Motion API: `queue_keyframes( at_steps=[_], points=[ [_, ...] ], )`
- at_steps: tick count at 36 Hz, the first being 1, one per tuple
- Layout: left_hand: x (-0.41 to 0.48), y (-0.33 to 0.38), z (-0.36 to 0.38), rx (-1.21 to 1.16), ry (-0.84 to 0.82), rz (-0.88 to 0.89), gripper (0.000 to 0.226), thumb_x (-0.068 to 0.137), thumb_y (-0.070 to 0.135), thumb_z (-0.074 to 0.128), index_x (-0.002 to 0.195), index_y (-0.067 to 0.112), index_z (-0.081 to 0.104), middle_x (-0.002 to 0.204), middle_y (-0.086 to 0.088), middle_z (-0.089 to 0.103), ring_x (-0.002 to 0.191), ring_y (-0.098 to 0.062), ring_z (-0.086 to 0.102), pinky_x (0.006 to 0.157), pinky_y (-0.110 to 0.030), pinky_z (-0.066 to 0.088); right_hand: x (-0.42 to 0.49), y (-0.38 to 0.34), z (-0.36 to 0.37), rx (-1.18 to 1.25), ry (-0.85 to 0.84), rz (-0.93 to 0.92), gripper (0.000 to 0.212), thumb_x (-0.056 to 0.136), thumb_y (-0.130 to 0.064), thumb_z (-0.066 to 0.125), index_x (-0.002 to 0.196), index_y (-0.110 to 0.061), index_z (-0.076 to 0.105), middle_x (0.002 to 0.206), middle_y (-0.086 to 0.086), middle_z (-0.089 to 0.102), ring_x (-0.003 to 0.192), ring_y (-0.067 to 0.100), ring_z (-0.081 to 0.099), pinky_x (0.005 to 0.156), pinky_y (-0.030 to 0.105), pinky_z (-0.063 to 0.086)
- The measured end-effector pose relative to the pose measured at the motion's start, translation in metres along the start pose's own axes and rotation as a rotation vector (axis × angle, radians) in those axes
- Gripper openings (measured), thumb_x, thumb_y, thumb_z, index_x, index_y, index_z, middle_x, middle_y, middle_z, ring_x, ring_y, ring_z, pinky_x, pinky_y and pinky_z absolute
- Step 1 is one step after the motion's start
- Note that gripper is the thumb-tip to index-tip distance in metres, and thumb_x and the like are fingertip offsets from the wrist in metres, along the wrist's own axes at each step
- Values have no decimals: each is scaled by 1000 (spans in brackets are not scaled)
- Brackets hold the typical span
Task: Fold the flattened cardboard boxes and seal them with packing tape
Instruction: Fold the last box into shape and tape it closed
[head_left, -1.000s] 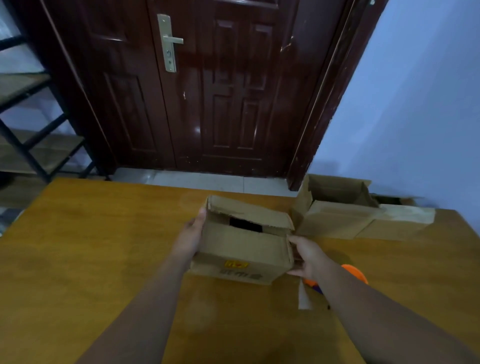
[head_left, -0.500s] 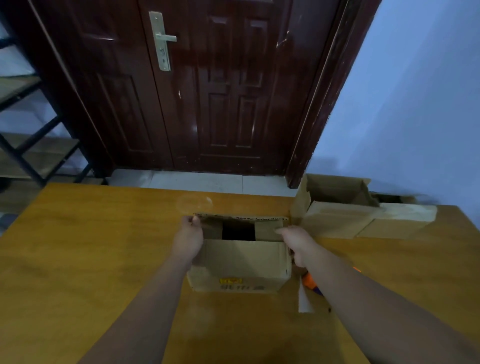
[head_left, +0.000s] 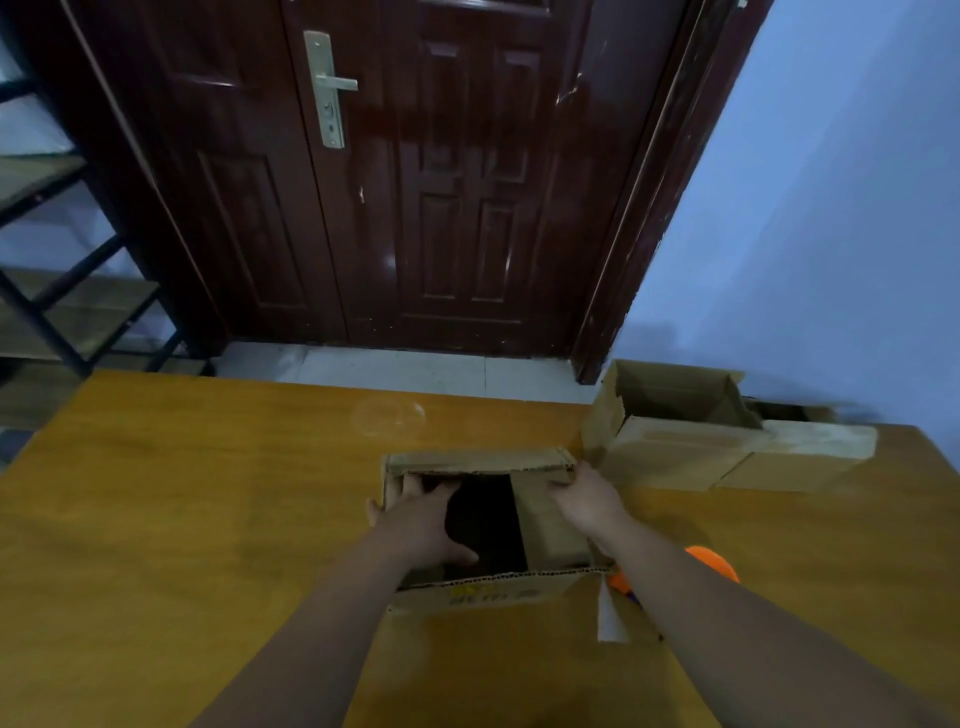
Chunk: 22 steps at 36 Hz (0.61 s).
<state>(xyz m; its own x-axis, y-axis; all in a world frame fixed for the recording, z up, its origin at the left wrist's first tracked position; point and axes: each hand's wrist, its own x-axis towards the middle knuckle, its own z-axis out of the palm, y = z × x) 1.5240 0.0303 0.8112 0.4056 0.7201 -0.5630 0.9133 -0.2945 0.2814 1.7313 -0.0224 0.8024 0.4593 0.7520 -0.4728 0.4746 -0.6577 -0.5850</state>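
A brown corrugated cardboard box stands open-topped on the wooden table, a little right of the middle. Its near wall carries faint yellow print, and the cut corrugated edge shows along the top. The far flap stands up along the back edge. The right side flap is folded inward and down, leaving a dark gap in the middle.

The left hand lies flat on the left side flap, fingers stretched out and pressing it into the box. The right hand rests on the right flap with its fingertips at the far flap's corner; I cannot tell whether they pinch that corner or only press.

An orange tape dispenser lies just beside the box's near right corner, partly under the right forearm, with a pale strip of tape hanging off it. A second open box and a lower carton sit near the far right corner, close to the table's back edge. Wide tabletop stretches to the left and toward the far edge.
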Motion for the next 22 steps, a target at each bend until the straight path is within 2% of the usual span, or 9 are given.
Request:
queue_keyframes(
  at_steps=[2, 4, 6, 7, 9, 11, 15, 19, 22],
  points=[
    [2, -1, 4, -6, 99, -48, 78, 84, 44, 67, 148, 37, 23, 157, -16, -6, 143, -41, -16, 115, -59, 7, -3, 0, 4, -94, 39, -15, 66, 88, -42, 60, 143, -19, 30, 127, 10, 54, 99, 23, 55, 86, 35, 49],
    [4, -2, 7, 39, 189, -140, 56, 92, 27, 56, 142, 35, 33, 157, -14, -8, 139, -46, -22, 111, -66, 7, -6, -2, 10, -200, -33, 7, 103, 77, -55, 69, 151, -27, 3, 147, 16, 32, 122, 32, 49, 101, 44, 44],
    [6, -4, 8, 70, 170, -218, 53, 92, 30, 57, 139, 37, 34, 158, -9, -9, 138, -52, -19, 106, -72, 9, -8, -6, 14, -308, -124, 40, 127, 68, -64, 73, 149, -31, -19, 155, 18, 10, 134, 36, 37, 107, 45, 38],
    [7, -5, 9, 58, 121, -214, 59, 88, 39, 62, 139, 38, 33, 157, -9, -4, 140, -52, -10, 106, -71, 13, -8, -7, 15, -370, -132, 50, 132, 66, -67, 73, 147, -30, -24, 155, 17, 7, 134, 35, 36, 106, 45, 39],
    [9, -8, 13, 74, 13, -130, 73, 81, 52, 67, 142, 38, 30, 153, -12, 19, 138, -45, 20, 107, -62, 28, -10, -8, 16, -485, -106, 58, 137, 64, -70, 72, 145, -27, -30, 152, 13, 10, 131, 34, 39, 100, 43, 43],
    [7, -9, 18, 161, -36, -65, 71, 82, 56, 63, 143, 39, 31, 149, -12, 24, 133, -39, 27, 105, -52, 36, -13, -8, 16, -568, -84, 35, 139, 63, -73, 70, 145, -24, -31, 153, 11, 7, 130, 34, 41, 97, 43, 45],
    [-1, -6, 19, 267, -71, -42, 45, 90, 57, 52, 117, 24, 64, 158, -8, -12, 132, -41, 20, 103, -43, 38, -20, -4, 20, -637, -76, -51, 129, 66, -75, 65, 150, -18, -15, 159, 8, -13, 135, 34, 36, 99, 42, 44],
    [-8, -4, 15, 256, -79, -10, 42, 93, 56, 45, 115, 25, 64, 157, -10, -22, 135, -44, 15, 106, -44, 33, -21, -1, 23, -641, -68, -63, 124, 71, -61, 71, 151, -15, -13, 158, 8, -18, 131, 34, 38, 94, 40, 46],
    [-13, -5, 14, 226, -70, 15, 35, 94, 54, 44, 116, 32, 61, 155, -6, -27, 129, -44, 18, 103, -42, 37, -19, -2, 26, -517, -67, -97, 118, 76, -56, 67, 150, -12, -14, 157, 10, -17, 133, 35, 35, 98, 40, 45]
  ],
)
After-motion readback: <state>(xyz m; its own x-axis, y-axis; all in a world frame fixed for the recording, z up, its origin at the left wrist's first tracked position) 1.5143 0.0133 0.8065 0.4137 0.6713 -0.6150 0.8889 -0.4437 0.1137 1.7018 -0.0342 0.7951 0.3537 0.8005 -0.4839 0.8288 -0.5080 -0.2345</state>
